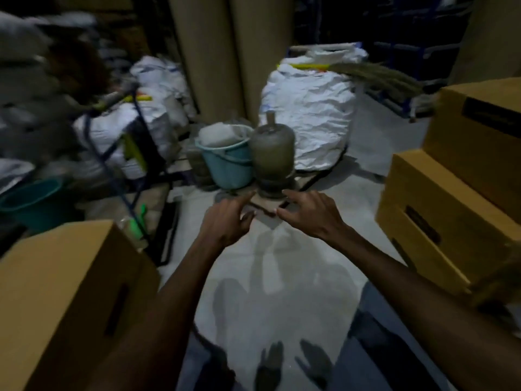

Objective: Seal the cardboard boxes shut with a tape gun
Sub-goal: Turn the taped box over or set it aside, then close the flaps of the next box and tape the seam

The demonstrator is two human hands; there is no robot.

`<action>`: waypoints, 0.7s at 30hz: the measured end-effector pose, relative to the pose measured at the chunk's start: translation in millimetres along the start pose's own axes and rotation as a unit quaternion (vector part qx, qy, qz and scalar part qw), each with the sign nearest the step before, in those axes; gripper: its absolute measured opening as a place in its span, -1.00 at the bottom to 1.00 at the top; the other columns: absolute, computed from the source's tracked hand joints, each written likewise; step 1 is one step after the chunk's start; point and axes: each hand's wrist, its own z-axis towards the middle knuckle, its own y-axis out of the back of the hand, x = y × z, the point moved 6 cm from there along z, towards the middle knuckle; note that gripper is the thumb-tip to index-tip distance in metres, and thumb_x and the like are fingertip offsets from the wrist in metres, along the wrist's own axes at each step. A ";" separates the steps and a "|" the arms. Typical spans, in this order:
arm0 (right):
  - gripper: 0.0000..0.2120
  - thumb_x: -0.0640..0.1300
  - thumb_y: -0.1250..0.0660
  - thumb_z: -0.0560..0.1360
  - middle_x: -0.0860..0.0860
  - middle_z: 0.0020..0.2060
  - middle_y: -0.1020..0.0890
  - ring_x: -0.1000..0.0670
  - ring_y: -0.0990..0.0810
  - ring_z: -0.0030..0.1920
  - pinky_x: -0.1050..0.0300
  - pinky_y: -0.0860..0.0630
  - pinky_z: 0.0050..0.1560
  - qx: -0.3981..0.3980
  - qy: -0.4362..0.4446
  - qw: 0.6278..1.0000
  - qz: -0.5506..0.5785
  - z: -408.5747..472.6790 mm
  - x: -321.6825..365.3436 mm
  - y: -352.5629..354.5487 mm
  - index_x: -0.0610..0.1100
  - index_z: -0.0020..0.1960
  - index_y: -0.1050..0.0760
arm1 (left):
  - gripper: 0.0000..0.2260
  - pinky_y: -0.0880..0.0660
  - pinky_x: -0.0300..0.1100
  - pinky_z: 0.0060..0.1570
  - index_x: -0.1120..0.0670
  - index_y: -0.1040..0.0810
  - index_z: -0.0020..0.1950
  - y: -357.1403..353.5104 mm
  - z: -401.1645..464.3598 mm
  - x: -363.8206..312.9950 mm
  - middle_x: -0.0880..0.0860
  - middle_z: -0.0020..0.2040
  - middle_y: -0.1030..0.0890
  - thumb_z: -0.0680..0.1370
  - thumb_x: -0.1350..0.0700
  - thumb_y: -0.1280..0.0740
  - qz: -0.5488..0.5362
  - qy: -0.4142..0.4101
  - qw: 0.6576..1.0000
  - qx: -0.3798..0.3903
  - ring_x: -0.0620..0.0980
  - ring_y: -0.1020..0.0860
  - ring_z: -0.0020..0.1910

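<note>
I stand in a dim, blurred storeroom, both bare arms stretched forward over a pale concrete floor. My left hand and right hand float side by side, fingers loosely spread, holding nothing. Just beyond my fingertips a dusty grey water jug stands upright. Touching the jug's left side is a light blue bucket. Behind the jug, to its right, sits a big crumpled white sack with a straw broom lying on top. Far right of the jug, cardboard boxes are stacked. Nearer me, left of the jug, is another cardboard box.
</note>
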 end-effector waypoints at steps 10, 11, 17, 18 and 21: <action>-0.44 0.28 -0.30 0.46 -0.01 0.10 -0.68 -0.09 -0.62 0.14 0.02 -0.55 0.01 0.127 0.233 0.962 0.067 8.1 256.6 -132.6 -0.02 0.34 -0.51 | -0.60 -0.46 -0.04 -0.16 0.00 -0.44 0.44 72.5 -184.5 236.8 0.19 0.15 -0.64 0.61 0.00 -0.28 0.057 0.247 0.966 -0.045 0.23 -0.59 0.05; -0.42 0.29 -0.29 0.45 -0.03 0.10 -0.68 -0.10 -0.62 0.13 0.01 -0.56 0.02 0.149 0.245 0.955 0.075 -1.4 277.3 -154.1 -0.03 0.34 -0.50 | -0.58 -0.47 -0.05 -0.14 -0.01 -0.42 0.47 67.7 -207.7 255.6 0.18 0.18 -0.63 0.61 -0.03 -0.27 0.054 0.275 0.959 -0.040 0.22 -0.59 0.07; -0.39 0.28 -0.29 0.48 -0.08 0.17 -0.64 -0.15 -0.58 0.17 0.04 -0.53 0.02 0.266 0.278 0.917 0.109 -69.6 367.8 -267.9 -0.04 0.41 -0.43 | -0.55 -0.51 -0.05 0.04 0.01 -0.37 0.50 11.9 -324.9 320.6 0.11 0.31 -0.57 0.61 -0.01 -0.27 0.020 0.405 0.914 0.020 0.16 -0.55 0.21; -0.38 0.27 -0.29 0.48 -0.08 0.19 -0.63 -0.16 -0.58 0.18 0.03 -0.52 0.02 0.280 0.279 0.911 0.115 -79.6 374.6 -284.5 -0.04 0.43 -0.41 | -0.56 -0.48 -0.06 0.08 0.03 -0.38 0.49 3.8 -338.6 326.1 0.11 0.32 -0.56 0.61 0.01 -0.28 0.008 0.417 0.909 0.018 0.16 -0.54 0.22; -0.35 0.26 -0.28 0.50 -0.08 0.24 -0.59 -0.14 -0.55 0.22 0.04 -0.50 0.06 0.336 0.271 0.894 0.118 -111.5 376.5 -335.1 -0.04 0.48 -0.33 | -0.51 -0.45 -0.06 0.14 0.04 -0.33 0.52 -12.6 -376.4 342.8 0.08 0.42 -0.48 0.60 0.05 -0.32 -0.015 0.472 0.882 -0.018 0.14 -0.49 0.32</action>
